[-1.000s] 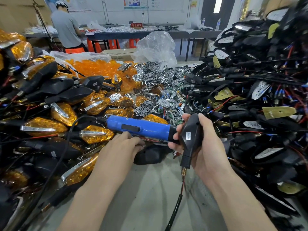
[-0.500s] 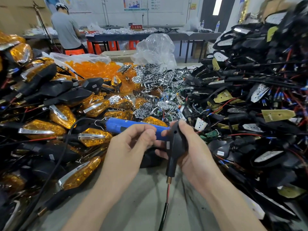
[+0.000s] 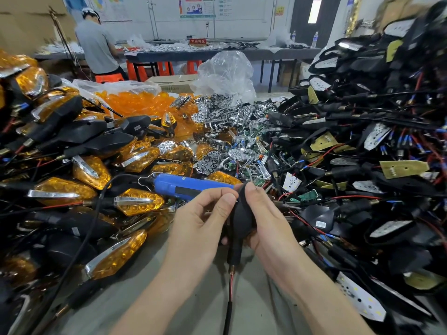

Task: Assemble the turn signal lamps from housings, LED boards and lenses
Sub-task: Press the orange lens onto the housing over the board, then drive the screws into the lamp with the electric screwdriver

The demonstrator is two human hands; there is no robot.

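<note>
Right hand (image 3: pixel 268 228) fingers curled round black housing (image 3: pixel 242 221), gripping it; left hand (image 3: pixel 198 226) thumb and forefinger pinch housing's upper edge. Red-black lead (image 3: pixel 231 284) hangs below fingers; blue screwdriver (image 3: pixel 179 186) lies just beyond fingertips, among amber lamps (image 3: pixel 137 201)

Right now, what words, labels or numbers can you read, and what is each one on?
"不合格区": red sign on the far table.
Wall posters: print too small to read.
Cardboard box: print blurred.
Blue electric screwdriver: its small sticker is unreadable.
White sticker on a loose black housing: too small.
Held black housing, between left hand and right hand: no text showing.
</note>
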